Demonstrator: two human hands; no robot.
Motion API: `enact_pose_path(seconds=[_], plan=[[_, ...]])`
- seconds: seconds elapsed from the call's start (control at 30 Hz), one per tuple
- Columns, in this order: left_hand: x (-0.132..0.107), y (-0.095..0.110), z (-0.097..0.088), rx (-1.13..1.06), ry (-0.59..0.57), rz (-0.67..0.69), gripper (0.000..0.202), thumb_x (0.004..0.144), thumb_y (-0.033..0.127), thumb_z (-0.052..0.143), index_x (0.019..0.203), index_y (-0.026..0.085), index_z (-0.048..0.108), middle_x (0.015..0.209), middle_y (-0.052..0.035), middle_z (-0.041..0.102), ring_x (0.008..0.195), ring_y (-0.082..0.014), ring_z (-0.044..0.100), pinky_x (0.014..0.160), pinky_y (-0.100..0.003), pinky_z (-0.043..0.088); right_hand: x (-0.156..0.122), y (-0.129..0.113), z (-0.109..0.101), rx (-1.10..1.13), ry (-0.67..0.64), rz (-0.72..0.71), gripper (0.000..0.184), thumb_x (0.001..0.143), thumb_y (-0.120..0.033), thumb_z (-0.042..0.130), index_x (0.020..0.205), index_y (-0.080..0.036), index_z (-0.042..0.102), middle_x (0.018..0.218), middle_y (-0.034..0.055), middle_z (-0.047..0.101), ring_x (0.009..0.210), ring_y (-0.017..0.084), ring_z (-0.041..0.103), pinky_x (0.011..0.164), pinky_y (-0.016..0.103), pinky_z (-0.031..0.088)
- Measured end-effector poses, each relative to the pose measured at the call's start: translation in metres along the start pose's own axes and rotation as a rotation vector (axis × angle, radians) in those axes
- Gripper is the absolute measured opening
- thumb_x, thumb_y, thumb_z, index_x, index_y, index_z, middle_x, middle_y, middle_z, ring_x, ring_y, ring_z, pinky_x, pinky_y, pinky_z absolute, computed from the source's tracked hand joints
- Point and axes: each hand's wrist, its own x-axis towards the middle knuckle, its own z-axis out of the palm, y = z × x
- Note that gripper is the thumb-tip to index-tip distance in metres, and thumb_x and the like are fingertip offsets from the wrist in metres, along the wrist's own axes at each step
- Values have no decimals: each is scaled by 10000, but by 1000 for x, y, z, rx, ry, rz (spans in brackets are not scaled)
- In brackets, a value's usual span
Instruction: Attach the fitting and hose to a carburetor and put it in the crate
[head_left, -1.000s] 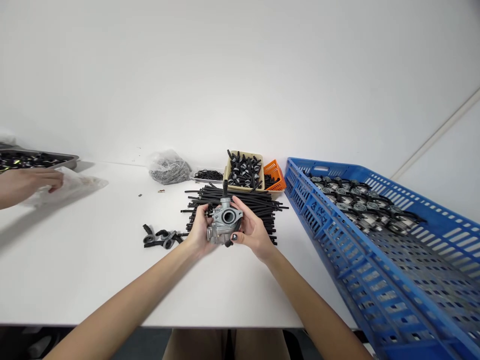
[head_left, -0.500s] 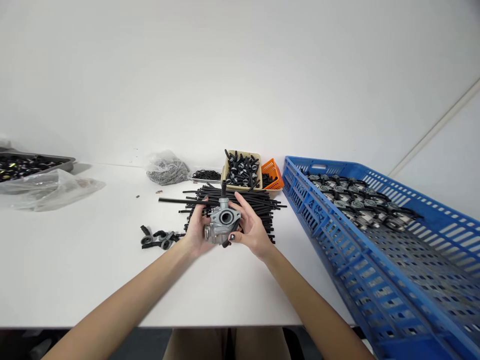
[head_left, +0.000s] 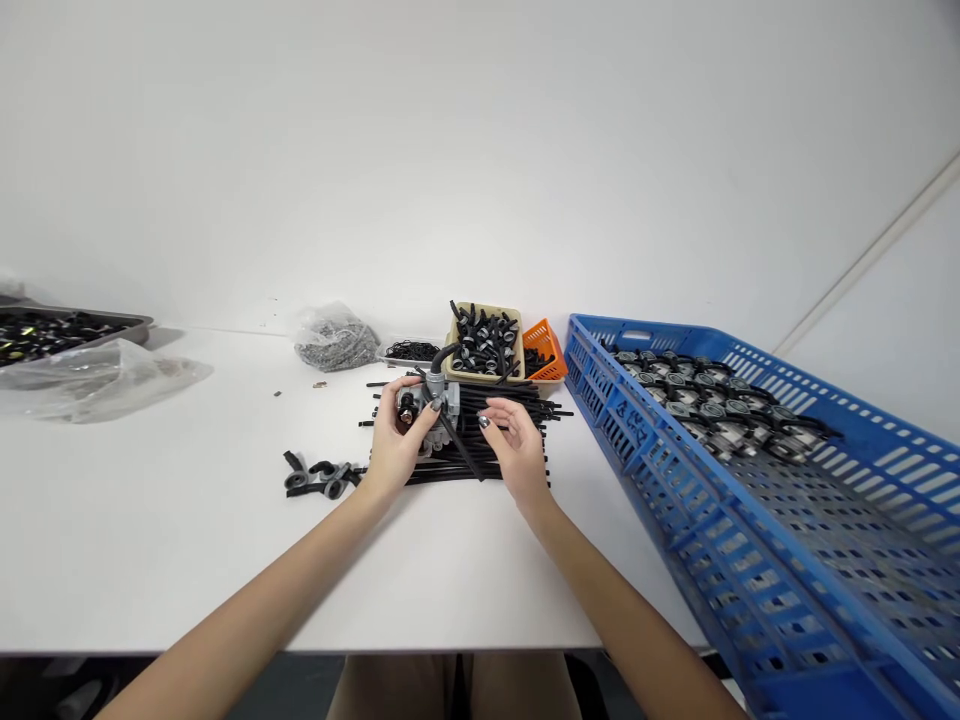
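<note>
My left hand (head_left: 397, 440) is wrapped round a grey metal carburetor (head_left: 444, 400), held just above a pile of black rubber hoses (head_left: 517, 402). A bent black rubber cap (head_left: 448, 353) sticks up from the carburetor's top, and a thin black hose (head_left: 463, 450) slants down from it to the right. My right hand (head_left: 516, 450) is a little to the right of the carburetor, apart from it, with loosely curled fingers and nothing visible between them. On the table left of the pile lie several black rubber caps with grey rings (head_left: 330, 480).
A blue crate (head_left: 675, 500) at the right holds rows of carburetors (head_left: 712, 400). Behind the hoses stand a beige basket (head_left: 452, 368) of black caps, an orange basket (head_left: 555, 365) and a bag of small grey parts (head_left: 337, 340). A dark tray (head_left: 139, 328) and plastic bag (head_left: 112, 380) are far left.
The carburetor has been turned, so its round opening no longer faces me and the thin hose now points down right. My right hand has let go of it and moved slightly right.
</note>
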Motion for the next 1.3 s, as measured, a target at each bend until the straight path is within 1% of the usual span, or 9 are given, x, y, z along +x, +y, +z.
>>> enact_pose_path(seconds=[0.1,0.23,0.4,0.5,0.6,0.8,1.03,1.17,1.3], plan=[[-1,5,-1,113,53,95,356,727,340,752,1042,279,597,827,39,567,487,-73,351,486,-218,320,-5,-4,2,-124,-70,-82,165,827,-348,622,874,-196,666,803,41,628,697,148,547,644,289,452],[0,7,0,152,65,141,316,755,327,727,1030,267,585,927,18,573,538,-85,377,531,-219,343,-9,-6,6,-287,-209,-197,105,786,-280,663,832,-199,712,762,27,606,605,123,458,581,286,398],[0,2,1,132,61,104,320,742,315,740,1024,265,598,883,21,577,555,-90,401,552,-213,350,-6,-1,6,-236,-164,-160,87,793,-237,630,806,-203,709,793,24,571,539,97,398,515,276,363],[0,0,2,85,51,60,323,727,322,750,1012,264,610,820,30,571,532,-88,396,512,-212,329,-4,1,5,-158,-164,-174,75,808,-251,618,798,-209,679,853,39,541,666,130,507,586,283,435],[-1,1,3,47,18,17,332,733,329,740,1031,276,605,752,44,560,495,-84,385,478,-211,320,-3,1,7,-64,-169,-170,108,814,-320,629,796,-215,648,902,46,508,756,154,542,668,306,491],[0,-2,3,-40,-6,-65,365,710,331,755,1040,267,612,681,48,563,492,-89,452,465,-199,341,-4,2,9,51,-205,-80,264,781,-471,662,775,-211,617,896,40,489,710,147,543,684,329,526],[1,-8,-1,-53,-23,-138,385,719,373,738,1065,278,598,652,59,515,510,-100,506,467,-195,395,1,10,8,25,-172,-86,188,760,-377,694,734,-206,620,848,37,519,752,159,559,686,318,504],[1,-8,0,-83,-34,-147,423,699,383,753,1080,266,611,733,33,602,575,-124,574,513,-215,443,5,12,3,7,-101,-37,216,681,-363,755,710,-201,614,847,31,552,736,149,559,657,293,496],[2,-10,1,-121,-68,-157,448,686,394,757,1087,250,617,860,5,665,660,-142,615,582,-233,477,7,13,1,22,-83,82,327,612,-326,802,870,-215,635,978,48,620,890,187,608,801,341,525]])
